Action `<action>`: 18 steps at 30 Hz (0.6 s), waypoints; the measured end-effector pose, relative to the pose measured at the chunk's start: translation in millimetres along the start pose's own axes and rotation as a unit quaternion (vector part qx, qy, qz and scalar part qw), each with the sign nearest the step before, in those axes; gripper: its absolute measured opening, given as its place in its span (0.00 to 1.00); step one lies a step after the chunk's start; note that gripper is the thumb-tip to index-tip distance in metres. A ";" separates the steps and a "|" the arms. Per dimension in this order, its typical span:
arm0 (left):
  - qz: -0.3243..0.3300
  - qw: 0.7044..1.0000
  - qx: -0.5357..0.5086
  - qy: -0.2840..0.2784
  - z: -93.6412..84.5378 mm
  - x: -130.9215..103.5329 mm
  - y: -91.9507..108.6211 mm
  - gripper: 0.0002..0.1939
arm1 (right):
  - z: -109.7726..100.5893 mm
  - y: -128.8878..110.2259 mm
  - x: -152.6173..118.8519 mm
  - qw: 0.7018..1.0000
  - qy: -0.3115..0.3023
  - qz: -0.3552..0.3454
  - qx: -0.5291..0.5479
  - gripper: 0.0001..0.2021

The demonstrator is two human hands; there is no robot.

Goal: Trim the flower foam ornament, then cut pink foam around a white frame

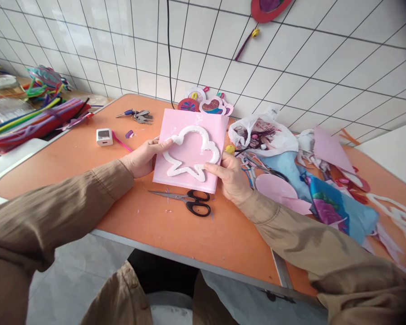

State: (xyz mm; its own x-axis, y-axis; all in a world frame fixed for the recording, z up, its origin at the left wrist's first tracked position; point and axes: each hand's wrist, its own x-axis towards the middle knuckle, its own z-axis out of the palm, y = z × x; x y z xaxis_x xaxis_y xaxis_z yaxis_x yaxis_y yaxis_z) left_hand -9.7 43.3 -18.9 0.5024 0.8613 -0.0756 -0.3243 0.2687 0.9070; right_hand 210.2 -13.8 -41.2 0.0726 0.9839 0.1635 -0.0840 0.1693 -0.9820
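Centrally held: pink sheet [189, 151] bearing a white outline [209, 146]

In the head view, the left hand [144, 158] pinches the sheet's left edge, its thumb on the outline's upper left. The right hand [232, 178] grips the lower right edge, thumb against the outline's lower right. The sheet is at the frame's centre, over the orange surface [138, 239]. Just below it in the frame lie scissors [176, 196] with black handles, blades pointing left. Left of centre are a small white box [104, 136] and, higher, keys [144, 116]. Colourful fuzzy stems [37, 122] fill the upper left. Heart-shaped and round ornaments [211, 106] show above the sheet's top edge. Right of centre, a white plastic bag [286, 143] holds dark strands; below it are a pink oval piece [274, 188] and blue patterned fabric [331, 198].
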 end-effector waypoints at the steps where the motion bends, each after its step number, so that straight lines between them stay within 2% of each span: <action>1: -0.001 1.000 0.002 -0.004 -0.6 0.1 0.2 0.10 | 0.0 -0.3 0.1 1.000 0.002 -0.002 -0.002 0.12; 10: -0.019 1.000 0.017 0.006 -3.1 1.6 -0.3 0.13 | 1.2 1.8 0.6 1.000 -0.002 0.001 0.009 0.15; 14: -0.041 0.998 -0.008 0.054 2.1 2.8 2.3 0.19 | 0.2 3.0 1.4 1.000 -0.006 0.008 0.027 0.16; 18: -0.049 0.994 -0.017 0.093 8.8 2.3 4.8 0.17 | -0.3 4.0 1.7 0.999 -0.016 0.002 0.030 0.17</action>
State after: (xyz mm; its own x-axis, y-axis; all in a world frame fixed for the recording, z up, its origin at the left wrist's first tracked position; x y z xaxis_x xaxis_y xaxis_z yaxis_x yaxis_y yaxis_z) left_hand -3.0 42.8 -11.0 0.3772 0.8943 -0.2409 -0.3100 0.3670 0.8770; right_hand 210.3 -11.5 -44.9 0.0403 0.9858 0.1629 -0.1447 0.1670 -0.9753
